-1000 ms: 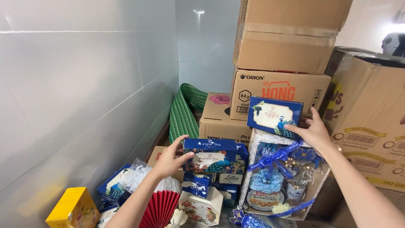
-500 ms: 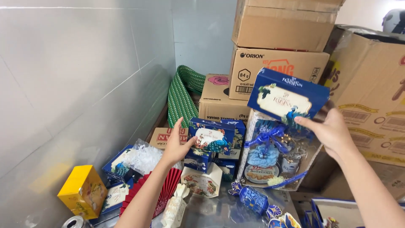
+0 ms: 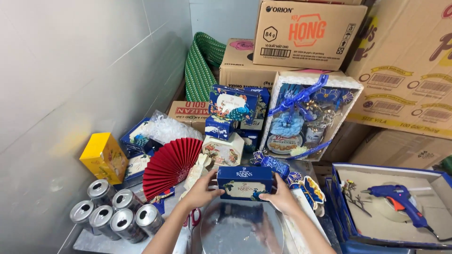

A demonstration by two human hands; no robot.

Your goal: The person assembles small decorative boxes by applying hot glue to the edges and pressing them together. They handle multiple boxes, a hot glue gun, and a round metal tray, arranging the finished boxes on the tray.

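The person's left hand [image 3: 200, 190] and right hand [image 3: 281, 195] are each closed on one end of a dark blue rectangular cardboard box [image 3: 245, 183], holding it level just above a round shiny silver tray [image 3: 242, 230]. A red folded paper fan [image 3: 169, 164] stands just left of it, with a cluster of silver drink cans [image 3: 113, 211] further left and a blue glue gun [image 3: 398, 197] well apart on the right.

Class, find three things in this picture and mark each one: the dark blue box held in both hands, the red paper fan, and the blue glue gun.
dark blue box [image 3: 245, 183], head view, middle of its front face.
red paper fan [image 3: 170, 164], head view, centre of the pleats.
blue glue gun [image 3: 394, 195], head view, on its body.
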